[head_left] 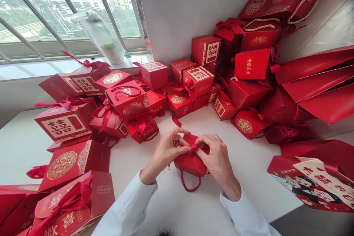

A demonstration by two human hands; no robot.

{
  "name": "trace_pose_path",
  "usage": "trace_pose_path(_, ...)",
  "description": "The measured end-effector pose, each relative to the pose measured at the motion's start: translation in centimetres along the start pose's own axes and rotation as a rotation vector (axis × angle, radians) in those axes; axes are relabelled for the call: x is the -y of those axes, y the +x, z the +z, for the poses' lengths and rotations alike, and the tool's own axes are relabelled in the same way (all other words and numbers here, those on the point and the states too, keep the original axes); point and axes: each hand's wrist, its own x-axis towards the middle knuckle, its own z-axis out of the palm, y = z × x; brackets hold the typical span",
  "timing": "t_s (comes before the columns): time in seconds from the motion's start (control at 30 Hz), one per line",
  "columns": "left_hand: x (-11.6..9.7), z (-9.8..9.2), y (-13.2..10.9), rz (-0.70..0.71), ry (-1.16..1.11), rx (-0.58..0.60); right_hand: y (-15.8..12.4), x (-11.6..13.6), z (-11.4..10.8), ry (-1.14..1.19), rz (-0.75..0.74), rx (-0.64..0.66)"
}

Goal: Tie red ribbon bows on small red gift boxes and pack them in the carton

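At the upper left of the frame is a barred window (66,11). Below it, at the left, red cardboard gift boxes (73,169) printed with gold double-happiness medallions lie heaped on a white table (243,180). Near the bottom centre, the person's left hand (166,151) and right hand (218,158) meet over a small red paper gift box (190,164), which sits on the table just in front of the heap, its looped red cord handle (190,185) trailing toward the person. The fingers of both hands are closed, pinching a narrow red ribbon (193,147) on top of the box. More red boxes (249,94) pile toward the upper right, with large red paper bags (318,77) at the far right.
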Motion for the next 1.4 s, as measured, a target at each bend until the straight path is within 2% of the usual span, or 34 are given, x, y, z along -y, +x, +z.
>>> trace_pose_path(0.2,-0.1,0.2,0.1,-0.044,-0.06,-0.013,0.3,-0.3,-0.9,0.098,0.032,0.074)
trace_pose_path(0.47,-0.3,0.2,0.1,-0.037,-0.045,-0.015,-0.1,-0.7,-0.9,0.159,0.004,-0.012)
trace_pose_path(0.67,0.1,0.1,0.2,-0.013,-0.01,-0.003,0.2,-0.3,-1.1,0.111,-0.096,0.001)
trace_pose_path(1.1,-0.7,0.1,-0.1,0.077,0.165,-0.03,0.5,0.1,-1.5,0.062,-0.13,0.087)
trace_pose_path(1.23,-0.6,0.0,-0.1,0.044,0.084,-0.015,0.5,0.1,-1.9,0.102,-0.122,0.081)
trace_pose_path(1.4,-0.6,-0.3,0.0,-0.081,-0.161,0.044,0.3,-0.4,-2.3,0.228,-0.065,0.079)
